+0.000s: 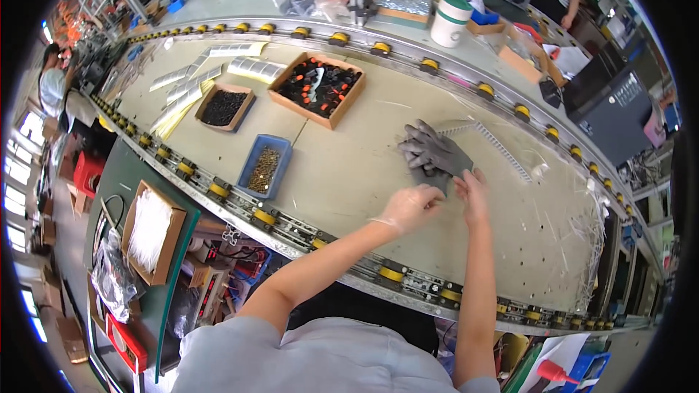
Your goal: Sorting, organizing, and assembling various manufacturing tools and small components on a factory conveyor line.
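Observation:
My left hand (410, 208) is over the middle of the worktable, its fingers curled in together. A thin whitish, see-through layer, like a glove cuff, shows at its wrist. Whatever those fingers hold, if anything, is hidden. Close by on the right, my right hand (473, 195) is raised with its fingers apart and bent, and nothing visible in them. Just beyond both hands lies a crumpled pair of grey work gloves (435, 151). The right fingertips overlap the gloves' near edge in the picture; whether they touch, I cannot tell.
Left on the table (328, 175) are a blue bin of small brass-coloured parts (263, 167), a box of black pieces (224, 108), a larger box of black and orange parts (318, 89) and label sheets (255, 68). Roller rails (381, 49) border it. A white strip (502, 151) lies right.

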Demonstrator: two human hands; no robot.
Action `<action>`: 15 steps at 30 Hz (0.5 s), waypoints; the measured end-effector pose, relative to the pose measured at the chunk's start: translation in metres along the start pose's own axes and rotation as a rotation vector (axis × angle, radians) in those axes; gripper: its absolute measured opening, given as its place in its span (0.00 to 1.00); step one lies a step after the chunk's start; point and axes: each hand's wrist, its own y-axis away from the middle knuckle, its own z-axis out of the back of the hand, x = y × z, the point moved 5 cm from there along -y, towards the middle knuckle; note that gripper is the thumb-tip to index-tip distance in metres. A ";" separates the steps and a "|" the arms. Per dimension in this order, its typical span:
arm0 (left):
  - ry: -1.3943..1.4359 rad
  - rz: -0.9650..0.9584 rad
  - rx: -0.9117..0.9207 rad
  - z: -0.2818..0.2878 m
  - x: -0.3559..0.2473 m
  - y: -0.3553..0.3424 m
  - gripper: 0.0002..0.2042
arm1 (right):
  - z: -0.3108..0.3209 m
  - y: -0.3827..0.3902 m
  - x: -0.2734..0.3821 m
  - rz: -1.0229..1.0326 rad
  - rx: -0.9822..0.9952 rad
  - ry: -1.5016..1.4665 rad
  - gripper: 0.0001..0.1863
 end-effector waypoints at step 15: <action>0.108 0.359 -0.269 0.025 0.006 -0.004 0.19 | -0.062 0.103 0.037 0.590 0.247 0.363 0.13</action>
